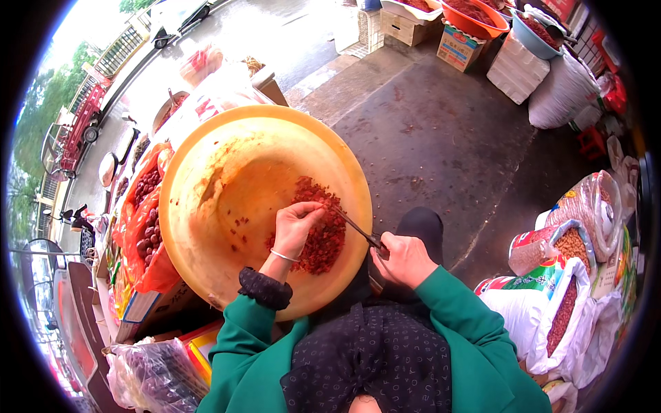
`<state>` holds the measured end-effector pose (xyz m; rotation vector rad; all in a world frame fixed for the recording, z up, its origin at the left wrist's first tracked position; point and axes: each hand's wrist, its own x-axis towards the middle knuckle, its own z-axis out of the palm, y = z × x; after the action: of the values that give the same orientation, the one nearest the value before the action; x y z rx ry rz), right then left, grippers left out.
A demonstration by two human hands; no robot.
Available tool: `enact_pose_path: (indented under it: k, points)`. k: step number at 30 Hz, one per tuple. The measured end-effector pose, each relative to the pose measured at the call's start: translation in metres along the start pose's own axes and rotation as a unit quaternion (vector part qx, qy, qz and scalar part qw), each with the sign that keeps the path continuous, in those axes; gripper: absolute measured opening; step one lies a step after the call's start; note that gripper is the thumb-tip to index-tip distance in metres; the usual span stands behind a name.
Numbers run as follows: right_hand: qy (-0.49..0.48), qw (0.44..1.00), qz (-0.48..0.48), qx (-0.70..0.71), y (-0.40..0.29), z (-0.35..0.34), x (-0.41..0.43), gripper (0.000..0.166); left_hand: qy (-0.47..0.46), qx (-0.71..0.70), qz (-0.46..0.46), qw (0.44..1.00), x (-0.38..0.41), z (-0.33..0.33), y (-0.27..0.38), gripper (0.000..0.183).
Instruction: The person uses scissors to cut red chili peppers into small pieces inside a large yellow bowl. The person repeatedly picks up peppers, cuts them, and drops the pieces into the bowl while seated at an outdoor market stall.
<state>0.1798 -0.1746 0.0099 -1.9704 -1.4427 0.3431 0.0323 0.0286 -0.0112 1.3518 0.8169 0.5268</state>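
A large yellow basin (232,118) is before me, with a heap of chopped dried red peppers (323,242) on its right side and a few loose bits on its bottom. My left hand (294,227), with a bangle at the wrist, is over the heap, its thumb and fingertips pinched together. Whatever small piece it pinches is too small to name, probably red pepper. In my right hand (405,258) are dark metal scissors (369,237) by the handles, at the basin's right rim. Their blades point left, towards my left fingertips.
Red dates (150,235) in an orange bag stand left of the basin. A plastic-wrapped bundle (155,374) lies lower left. Open sacks of peanuts (570,242) and red beans (563,315) are at right. An orange basin (480,31), a blue basin (537,46) and a white sack (565,95) stand upper right.
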Motion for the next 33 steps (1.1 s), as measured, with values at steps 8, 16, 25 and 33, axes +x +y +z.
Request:
enact_pose_path:
  k: [8,16,25,33]
  points:
    - [-0.019,0.999,-0.038,0.004,-0.014,0.005,0.01,0.024,-0.059,-0.123,-0.029,0.99,-0.027,-0.003,0.01,0.008]
    - [-0.022,0.999,-0.041,0.012,-0.022,0.01,0.012,0.024,-0.053,-0.126,-0.008,0.991,-0.032,-0.009,0.007,0.008]
    - [-0.02,0.998,-0.051,-0.008,-0.024,0.014,0.011,0.027,-0.051,-0.082,0.022,0.995,-0.036,-0.007,0.02,0.02]
    - [-0.006,0.997,-0.077,-0.013,-0.015,0.02,0.011,0.022,-0.058,-0.137,-0.051,0.988,-0.038,-0.009,0.018,0.012]
